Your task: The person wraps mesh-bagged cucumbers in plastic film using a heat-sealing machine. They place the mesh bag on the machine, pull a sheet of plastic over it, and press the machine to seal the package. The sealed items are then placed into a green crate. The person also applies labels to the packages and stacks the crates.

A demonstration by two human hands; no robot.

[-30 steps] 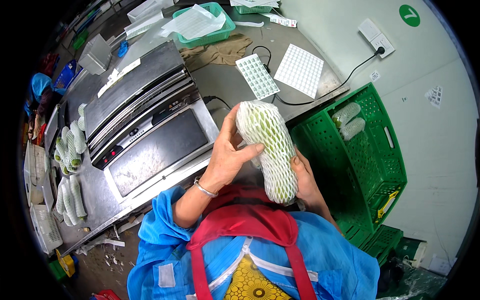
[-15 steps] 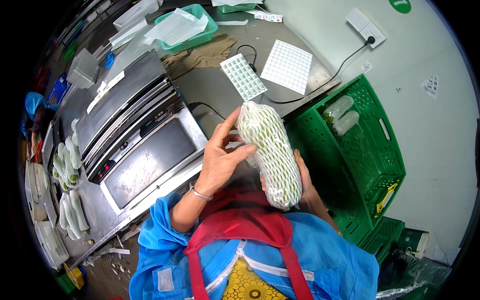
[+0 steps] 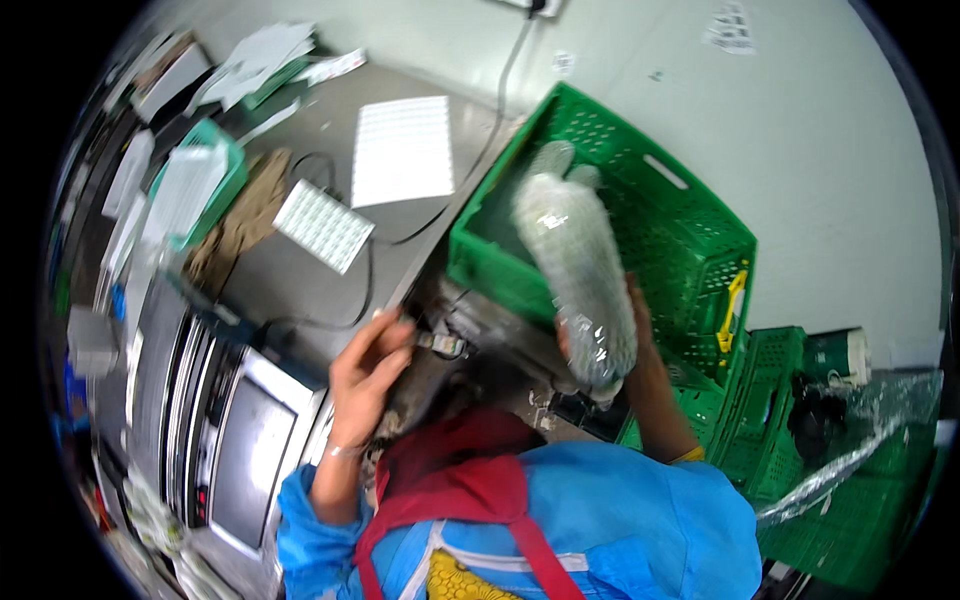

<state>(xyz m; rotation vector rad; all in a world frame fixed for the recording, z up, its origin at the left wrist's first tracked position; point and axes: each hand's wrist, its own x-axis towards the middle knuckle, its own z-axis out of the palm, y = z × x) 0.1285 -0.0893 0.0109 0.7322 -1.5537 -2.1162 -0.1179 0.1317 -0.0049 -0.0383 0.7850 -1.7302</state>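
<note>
My right hand [image 3: 644,335] grips the lower end of a plastic-wrapped pack of green produce [image 3: 580,265] in white foam netting. The long pack is tilted, its upper end over a green crate [image 3: 505,262]. Just beyond that end, parts of foam-netted packs [image 3: 553,157] show inside the crate; the held pack hides the rest. My left hand [image 3: 360,380] is off the pack, over the gap by the table edge. Its fingers are loosely bent, with space between thumb and fingertips, and it holds nothing that I can see.
On the metal table lie a white label sheet [image 3: 403,150], a smaller printed sheet [image 3: 323,225], a brown cloth [image 3: 237,215] and a black cable. A wrapping machine [image 3: 252,452] stands at left. More green crates [image 3: 765,420] and clear film [image 3: 835,470] are at lower right.
My left hand has let go of the pack and moved left. The right hand has carried the pack over the crate. The view has swung to the right.
</note>
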